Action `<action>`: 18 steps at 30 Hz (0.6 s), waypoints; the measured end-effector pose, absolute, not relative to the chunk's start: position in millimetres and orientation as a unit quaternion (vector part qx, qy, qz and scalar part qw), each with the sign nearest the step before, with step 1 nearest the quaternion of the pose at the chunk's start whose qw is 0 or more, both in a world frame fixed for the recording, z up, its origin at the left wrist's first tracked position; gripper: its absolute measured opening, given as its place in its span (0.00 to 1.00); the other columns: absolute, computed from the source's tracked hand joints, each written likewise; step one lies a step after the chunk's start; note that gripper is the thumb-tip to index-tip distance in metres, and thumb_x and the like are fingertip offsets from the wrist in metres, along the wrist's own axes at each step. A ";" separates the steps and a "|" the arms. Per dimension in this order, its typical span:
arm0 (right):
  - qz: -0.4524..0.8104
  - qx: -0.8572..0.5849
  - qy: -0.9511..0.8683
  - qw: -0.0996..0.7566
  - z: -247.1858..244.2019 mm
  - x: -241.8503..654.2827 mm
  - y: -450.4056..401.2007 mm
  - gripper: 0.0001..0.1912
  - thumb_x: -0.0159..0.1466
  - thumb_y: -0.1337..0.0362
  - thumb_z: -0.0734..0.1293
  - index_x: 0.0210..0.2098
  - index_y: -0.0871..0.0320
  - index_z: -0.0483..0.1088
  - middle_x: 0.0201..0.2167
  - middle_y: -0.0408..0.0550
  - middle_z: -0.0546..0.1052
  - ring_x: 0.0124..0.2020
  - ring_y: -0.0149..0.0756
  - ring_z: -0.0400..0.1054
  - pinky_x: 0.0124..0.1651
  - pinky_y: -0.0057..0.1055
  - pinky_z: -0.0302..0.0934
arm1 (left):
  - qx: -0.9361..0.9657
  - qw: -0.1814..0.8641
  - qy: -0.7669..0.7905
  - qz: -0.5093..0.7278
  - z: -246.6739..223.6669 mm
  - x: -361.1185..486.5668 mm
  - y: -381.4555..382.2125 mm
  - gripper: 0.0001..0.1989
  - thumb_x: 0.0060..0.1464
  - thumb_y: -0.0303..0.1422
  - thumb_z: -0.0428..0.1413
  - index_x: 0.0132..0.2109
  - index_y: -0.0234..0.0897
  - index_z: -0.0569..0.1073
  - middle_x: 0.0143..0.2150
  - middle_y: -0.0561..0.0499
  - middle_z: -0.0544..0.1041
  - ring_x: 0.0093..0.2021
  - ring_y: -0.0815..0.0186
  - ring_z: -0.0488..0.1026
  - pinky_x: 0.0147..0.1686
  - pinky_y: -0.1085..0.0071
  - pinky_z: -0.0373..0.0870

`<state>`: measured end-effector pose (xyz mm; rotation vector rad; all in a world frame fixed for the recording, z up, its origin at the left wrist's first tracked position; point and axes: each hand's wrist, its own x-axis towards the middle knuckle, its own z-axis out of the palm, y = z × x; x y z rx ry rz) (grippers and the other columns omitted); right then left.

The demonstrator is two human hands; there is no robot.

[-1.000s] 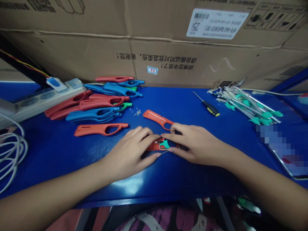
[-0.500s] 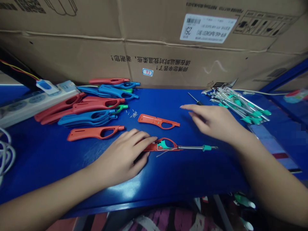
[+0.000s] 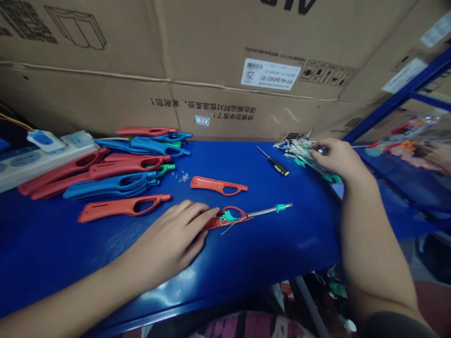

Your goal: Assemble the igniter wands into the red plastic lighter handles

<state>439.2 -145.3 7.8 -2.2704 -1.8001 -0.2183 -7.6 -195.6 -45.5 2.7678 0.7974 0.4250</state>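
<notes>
My left hand (image 3: pixel 172 237) rests on the blue table with its fingers curled over the back end of an orange lighter half-shell (image 3: pixel 213 224). A green trigger piece (image 3: pixel 229 215) and thin wires lie in that shell. From its front a metal tube (image 3: pixel 262 212) with a green collar points right. Over at the right, my right hand (image 3: pixel 336 156) has its fingers bent down at a pile of metal lighter tubes (image 3: pixel 299 151) with green parts and white wires; what they grip is hidden. Another orange half-shell (image 3: pixel 214 185) lies beyond my left hand.
A black-and-yellow screwdriver (image 3: pixel 276 165) lies left of the tube pile. Small screws (image 3: pixel 183 177) are scattered near red, blue and green lighter shells (image 3: pixel 112 183). A white power strip (image 3: pixel 45 157) stands far left. A cardboard box (image 3: pixel 211 56) walls the back; another person's hand (image 3: pixel 435 155) shows at right.
My right hand has moved right and away from me, from above the table to the tube pile, uncovering the screwdriver. My left hand stays on the orange shell. The camera view has turned right.
</notes>
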 end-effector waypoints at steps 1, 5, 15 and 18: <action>-0.063 -0.783 -0.610 0.107 5.7 446.8 -144.7 0.13 0.60 0.60 0.66 0.39 0.58 0.79 0.35 0.53 0.79 0.32 0.43 0.70 0.36 0.34 0.60 | 0.944 0.112 0.272 0.147 -45.5 -8.0 -195.8 0.22 0.66 0.27 0.49 0.65 0.36 0.65 0.58 0.42 0.73 0.52 0.54 0.69 0.51 0.54 0.71; -0.041 -0.779 -0.619 0.084 -6.1 464.1 -139.2 0.12 0.58 0.61 0.67 0.38 0.58 0.79 0.36 0.54 0.78 0.37 0.45 0.71 0.41 0.37 0.63 | 0.941 0.115 0.285 0.142 -44.1 -8.5 -196.3 0.22 0.64 0.28 0.50 0.64 0.37 0.66 0.57 0.42 0.73 0.52 0.54 0.70 0.51 0.55 0.71; -0.080 -0.808 -0.577 0.087 -35.7 471.4 -122.6 0.16 0.56 0.58 0.70 0.43 0.57 0.75 0.48 0.59 0.70 0.54 0.58 0.63 0.55 0.49 0.61 | 0.938 0.125 0.295 0.130 -41.6 -6.0 -195.9 0.21 0.64 0.30 0.50 0.63 0.39 0.66 0.57 0.45 0.74 0.53 0.54 0.70 0.51 0.55 0.71; -0.082 -0.816 -0.562 0.108 -38.2 469.8 -120.2 0.15 0.55 0.57 0.71 0.40 0.56 0.76 0.50 0.59 0.69 0.56 0.58 0.62 0.56 0.50 0.60 | 0.937 0.121 0.299 0.132 -41.9 -7.2 -196.9 0.22 0.64 0.30 0.50 0.64 0.39 0.65 0.57 0.45 0.74 0.54 0.54 0.70 0.52 0.54 0.70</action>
